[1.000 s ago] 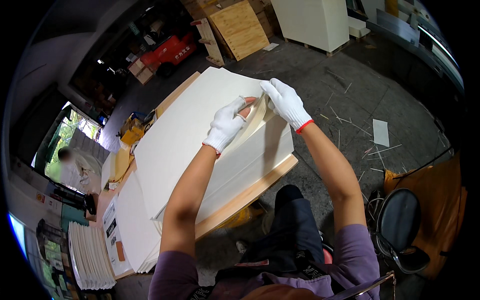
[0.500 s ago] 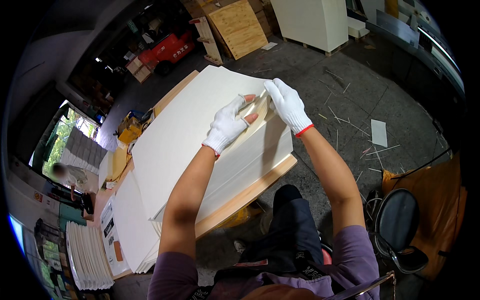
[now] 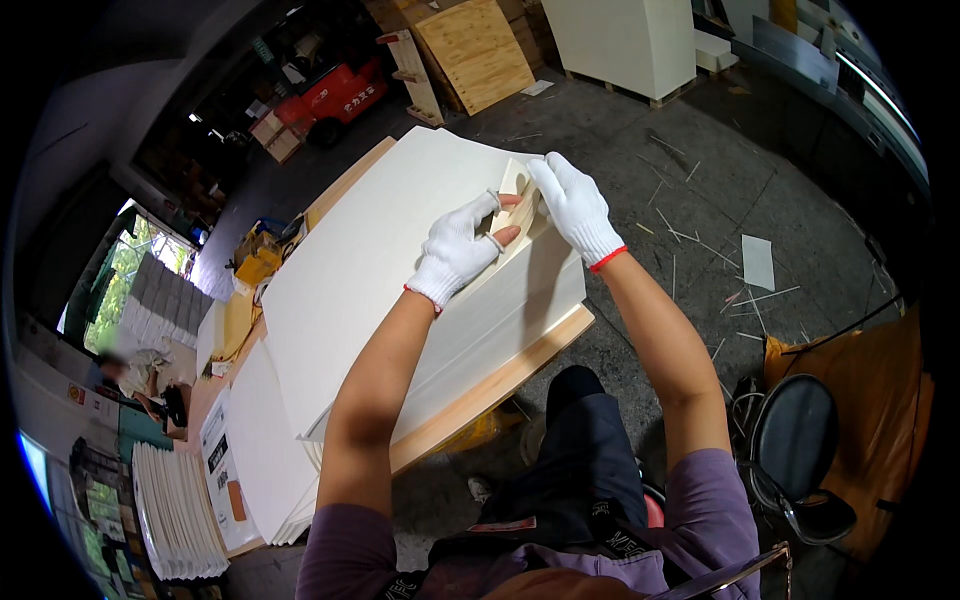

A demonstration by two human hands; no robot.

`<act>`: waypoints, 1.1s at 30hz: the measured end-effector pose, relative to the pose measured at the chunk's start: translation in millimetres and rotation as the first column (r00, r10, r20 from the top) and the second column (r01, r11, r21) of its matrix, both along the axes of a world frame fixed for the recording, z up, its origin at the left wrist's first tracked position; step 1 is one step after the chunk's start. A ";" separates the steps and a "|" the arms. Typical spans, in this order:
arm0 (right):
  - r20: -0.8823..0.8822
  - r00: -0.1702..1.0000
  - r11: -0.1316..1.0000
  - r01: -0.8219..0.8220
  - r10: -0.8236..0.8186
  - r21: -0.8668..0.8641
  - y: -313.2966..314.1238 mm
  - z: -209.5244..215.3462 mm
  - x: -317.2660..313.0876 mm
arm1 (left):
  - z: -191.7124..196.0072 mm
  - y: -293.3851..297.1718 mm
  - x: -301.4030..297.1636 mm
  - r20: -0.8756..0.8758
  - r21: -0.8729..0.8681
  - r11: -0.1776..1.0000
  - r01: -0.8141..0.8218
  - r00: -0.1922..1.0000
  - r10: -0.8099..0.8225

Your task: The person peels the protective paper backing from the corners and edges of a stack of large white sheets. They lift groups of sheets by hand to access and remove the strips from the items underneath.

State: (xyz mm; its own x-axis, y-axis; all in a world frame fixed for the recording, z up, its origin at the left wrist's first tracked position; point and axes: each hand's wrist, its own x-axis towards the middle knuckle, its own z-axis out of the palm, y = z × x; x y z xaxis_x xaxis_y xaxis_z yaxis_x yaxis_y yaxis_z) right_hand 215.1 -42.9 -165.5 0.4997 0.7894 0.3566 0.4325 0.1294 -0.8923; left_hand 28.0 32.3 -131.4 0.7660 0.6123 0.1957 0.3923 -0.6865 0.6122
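Observation:
A tall stack of large white sheets (image 3: 370, 270) lies on a wooden board (image 3: 480, 390) in front of me. At its right-hand corner several sheets (image 3: 527, 205) are bent up, showing their fanned edges. My left hand (image 3: 455, 250), in a white glove with bare thumb and fingertip, rests over the stack and closes on the bent sheets. My right hand (image 3: 575, 212), gloved in white with a red cuff, wraps round the outer side of the same corner. Its fingertips are partly hidden behind the paper.
To the left, more sheets (image 3: 255, 450) and a pile of curved white sheets (image 3: 178, 510) sit by a table. A black stool (image 3: 795, 430) stands at the right. Paper strips litter the floor. A red forklift (image 3: 335, 98) and a person (image 3: 145, 372) are farther off.
The sheet corner is bent up and back more, with more of the fanned edges showing. My left fingers have shifted slightly; my right hand stays at the corner. The person far left leans lower.

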 end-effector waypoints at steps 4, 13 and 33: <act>-0.007 1.000 1.000 0.007 -0.007 -0.010 -1.4 0.2 0.3 | 7.8 -6.3 1.4 -0.048 0.016 1.000 -0.012 0.999 0.013; 0.020 1.000 1.000 0.004 -0.004 -0.019 -1.4 0.6 -1.0 | 3.3 -9.9 2.0 0.003 0.112 0.994 -0.012 1.000 0.012; -0.041 0.999 0.999 0.022 -0.024 -0.045 -6.1 8.6 -4.6 | 4.9 -18.5 4.2 -0.005 0.197 0.980 -0.036 0.999 0.037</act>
